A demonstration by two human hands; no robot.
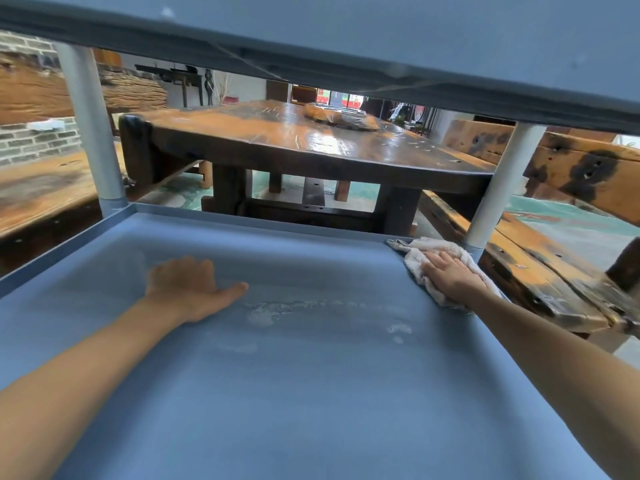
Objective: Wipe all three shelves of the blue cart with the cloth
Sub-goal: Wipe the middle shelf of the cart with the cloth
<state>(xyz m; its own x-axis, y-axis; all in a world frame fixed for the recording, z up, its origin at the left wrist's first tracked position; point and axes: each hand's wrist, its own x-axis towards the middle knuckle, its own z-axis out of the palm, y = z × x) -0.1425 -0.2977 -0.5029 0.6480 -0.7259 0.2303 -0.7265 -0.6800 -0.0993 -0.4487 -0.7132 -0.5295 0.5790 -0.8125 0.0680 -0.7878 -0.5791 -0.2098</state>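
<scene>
Head view, low and level with a blue cart shelf (311, 393), under the dark underside of the shelf above (381, 46). Two bare hands well apart on the shelf. Left hand (187, 289) flat on the blue surface, fingers straight, thumb stretched toward the right, holding nothing. Right hand (450, 275) spread flat on top of a pale cloth (415, 268), pressing it into the far right corner, just beside a white upright post (498, 188). Cloth bunched and creased, edges spilling out past the fingers on the far side and near the wrist. Pale dried smears (263, 315) on the shelf between the two hands, nearer the left thumb, not yet wiped by the look of them. Beyond the hands, through the gap between shelves, a dark wooden table (311, 140) and rough timber benches.

Cloth likely soft, light and limp, prone to folding under itself; best held down under a flat palm at its middle, as here, rather than pinched at an edge. Shelf probably smooth and rigid, with a raised rim to catch the cloth in corners.
</scene>
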